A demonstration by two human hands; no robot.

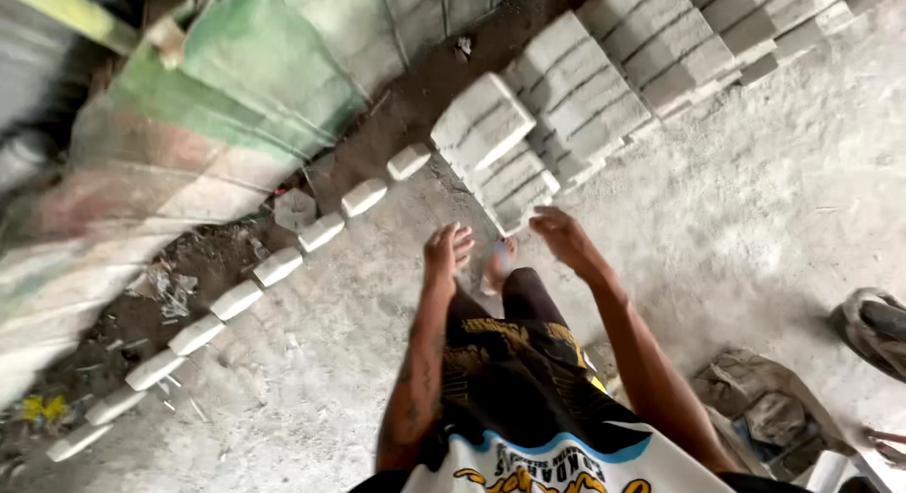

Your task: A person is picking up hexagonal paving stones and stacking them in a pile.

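While both hands, left hand (446, 250) and right hand (563, 236), hang empty with spread fingers, motion blurs the paver stack (510, 163).

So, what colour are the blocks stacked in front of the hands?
Pale grey, like the concrete floor. The stacked blocks show best in the head view.

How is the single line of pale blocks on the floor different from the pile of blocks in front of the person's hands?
The single row of pale grey concrete blocks lies one block high, spaced apart, along the dark soil edge. The stacked pile of grey concrete paving blocks is several layers high, packed tight, on the concrete floor. The left hand and right hand, both empty, are nearer the pile. Both look the same grey concrete.
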